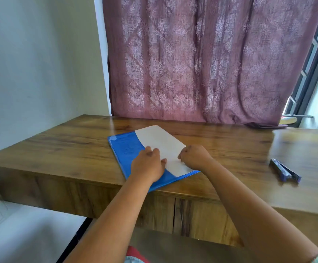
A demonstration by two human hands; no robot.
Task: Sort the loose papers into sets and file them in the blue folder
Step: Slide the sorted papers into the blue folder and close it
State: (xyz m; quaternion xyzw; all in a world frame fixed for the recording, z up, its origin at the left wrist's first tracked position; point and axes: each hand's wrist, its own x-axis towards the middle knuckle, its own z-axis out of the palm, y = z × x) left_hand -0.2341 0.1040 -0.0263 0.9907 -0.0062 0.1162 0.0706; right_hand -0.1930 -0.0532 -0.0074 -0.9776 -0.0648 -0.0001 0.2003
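**Papers on the blue folder**

A blue folder (pixel 127 149) lies on a wooden desk (pixel 59 149), white papers (pixel 163 143) slanting across it. The left hand (pixel 147 165) pinches the papers' near left edge. The right hand (pixel 193 157), fingers curled, grips their near right side. A stapler (pixel 285 170) lies well apart, rightward.

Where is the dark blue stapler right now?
In the head view, the dark blue stapler lies on the wooden desk at the right, near the front edge, apart from the blue folder and beyond the right hand.
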